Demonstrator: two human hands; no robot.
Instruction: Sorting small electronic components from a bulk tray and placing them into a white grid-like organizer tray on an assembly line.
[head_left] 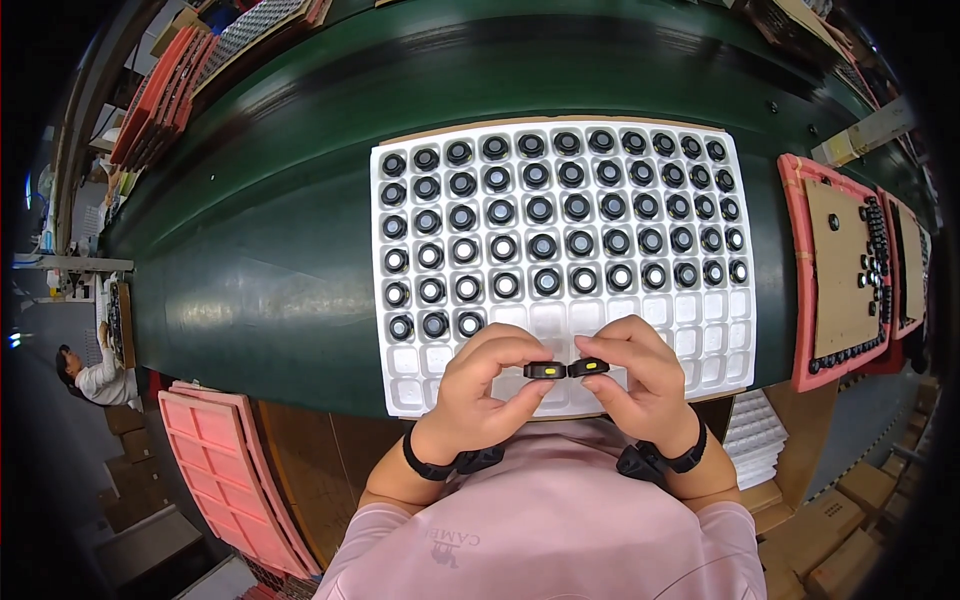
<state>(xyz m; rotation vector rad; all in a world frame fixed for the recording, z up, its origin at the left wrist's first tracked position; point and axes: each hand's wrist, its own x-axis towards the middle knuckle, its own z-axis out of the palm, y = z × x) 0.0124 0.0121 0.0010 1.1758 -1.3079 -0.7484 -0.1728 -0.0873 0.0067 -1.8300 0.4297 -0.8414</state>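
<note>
My left hand [495, 390] pinches a small black round part [545, 371] edge-on between thumb and fingertips, a yellow mark showing on its rim. Close beside it, my right hand [640, 378] grips a second black round part [590, 367], also yellow-marked. The two parts meet or nearly meet; I cannot tell which. Both hands are over the front of a white compartment tray [404, 362]. Rows of similar black round parts [541, 209] with pale centres fill its far compartments. Several front compartments hold nothing, and my hands hide some others.
The tray rests on a green belt [250, 290]. At the right, a pink tray [802, 270] carries cardboard and loose black parts. Pink trays [215, 455] stand at the lower left, white trays [752, 440] at the lower right. A person [98, 378] is at the far left.
</note>
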